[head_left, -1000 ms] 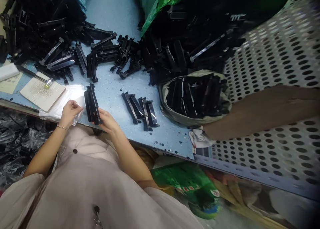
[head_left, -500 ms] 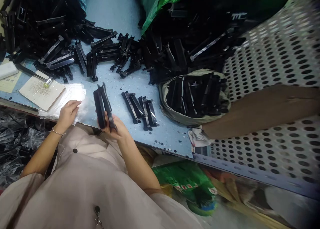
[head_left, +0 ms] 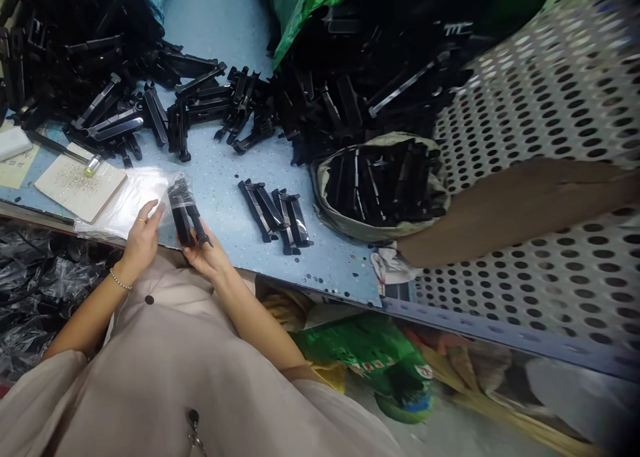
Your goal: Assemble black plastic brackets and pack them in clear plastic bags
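My right hand (head_left: 206, 254) grips a pair of long black plastic parts (head_left: 181, 218) from below, over the front edge of the blue table (head_left: 215, 167). The far ends of the parts are inside a clear plastic bag (head_left: 173, 180); their near ends stick out. My left hand (head_left: 141, 238) pinches the left side of this bag, thumb against fingers. Under and beside it lies a stack of clear bags (head_left: 131, 200). To the right of my right hand, two more pairs of black parts (head_left: 260, 209) rest on the table.
Heaps of black parts (head_left: 200, 104) cover the back. A cloth sack (head_left: 320, 210) full of them stands right, beside a perforated metal sheet (head_left: 540, 130) with a brown sleeve-like cloth (head_left: 500, 204). At left, a tool with a metal tip (head_left: 93, 165) lies on a pale board (head_left: 107, 200).
My right hand has moved left with the black parts, and their far ends have gone into the clear bag. My left hand has shifted slightly right, still pinching.
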{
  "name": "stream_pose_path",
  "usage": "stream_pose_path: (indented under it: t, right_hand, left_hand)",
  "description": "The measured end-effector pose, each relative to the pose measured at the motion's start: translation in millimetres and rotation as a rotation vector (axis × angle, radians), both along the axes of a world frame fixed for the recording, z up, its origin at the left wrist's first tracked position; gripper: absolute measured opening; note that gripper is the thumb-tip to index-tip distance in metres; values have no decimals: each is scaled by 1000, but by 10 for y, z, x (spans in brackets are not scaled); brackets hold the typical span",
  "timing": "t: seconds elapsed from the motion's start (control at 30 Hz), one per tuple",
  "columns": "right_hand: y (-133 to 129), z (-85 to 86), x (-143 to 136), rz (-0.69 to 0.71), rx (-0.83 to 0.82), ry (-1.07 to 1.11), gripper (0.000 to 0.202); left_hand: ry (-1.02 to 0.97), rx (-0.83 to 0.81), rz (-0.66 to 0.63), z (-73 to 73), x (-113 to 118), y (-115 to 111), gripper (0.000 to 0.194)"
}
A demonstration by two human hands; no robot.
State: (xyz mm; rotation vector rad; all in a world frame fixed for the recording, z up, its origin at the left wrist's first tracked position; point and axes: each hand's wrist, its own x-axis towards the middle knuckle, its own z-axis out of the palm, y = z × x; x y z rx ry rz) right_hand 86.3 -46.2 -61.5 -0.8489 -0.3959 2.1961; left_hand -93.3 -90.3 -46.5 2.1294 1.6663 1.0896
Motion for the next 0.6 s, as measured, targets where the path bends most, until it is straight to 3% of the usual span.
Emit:
stream_pose_path:
  t: [0.1, 0.17, 0.23, 0.33, 0.4, 0.43, 0.5, 0.53, 0.6]
  right_hand:
    - [3, -7, -67, 2, 78, -97, 58]
    - [-3, 0, -94, -25, 237, -258, 53]
    - [-39, 38, -93, -35, 443, -440, 37]
    - [-92, 174, 23, 164, 687, -490, 24]
    - [-44, 291, 224, 367, 785, -494, 25]
    - [18, 341, 365, 398, 829, -573, 26]
    - [203, 387, 698, 210, 901, -943, 27]
    - [308, 374, 872, 56, 905, -1186, 27]
    - [495, 279, 1184, -46, 847, -1539, 27]
  left_hand:
    - [42, 93, -221, 25, 28, 31, 69]
    - [52, 91, -392, 112, 56, 36, 72]
    - [56, 68, -479, 269, 59, 14, 70]
    - [79, -2, -456, 598, -70, -131, 57]
    - [130, -159, -379, 770, -289, -320, 45]
    - [173, -285, -336, 799, -435, -434, 39]
    - [288, -621, -255, 699, -751, -676, 28]
    - [338, -824, -206, 574, -895, -798, 23]
    - [355, -1240, -102, 238, -1088, -1041, 11]
